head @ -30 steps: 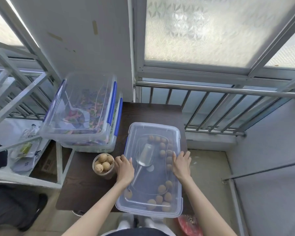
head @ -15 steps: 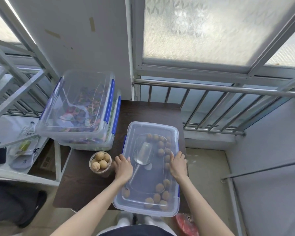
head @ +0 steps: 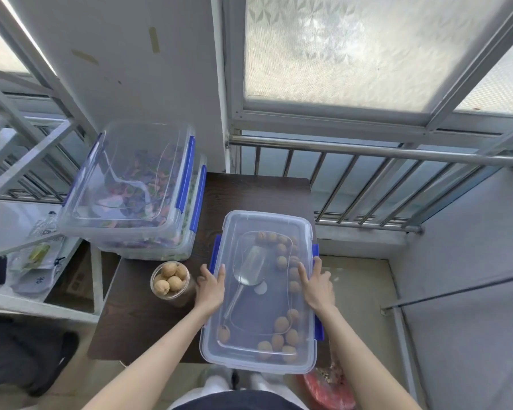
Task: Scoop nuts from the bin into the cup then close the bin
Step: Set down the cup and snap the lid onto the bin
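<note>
Lid (head: 267,291) is seated on the bin (head: 258,359) at the desk's (head: 148,329) front right corner, and my hands have slid out from the lid top to its long edges since a second ago: left hand (head: 211,290) and right hand (head: 317,287) lie flat, fingers extended, gripping nothing, next to the blue clips (head: 316,251); I read that as scooping done and latching next. Cup (head: 170,280) of nuts (head: 172,278) stands just left of the bin, scoop (head: 249,272) shut inside. Can't tell whether any clip is snapped; the left ones are mostly hidden, and the bin's front overhangs the desk.
</note>
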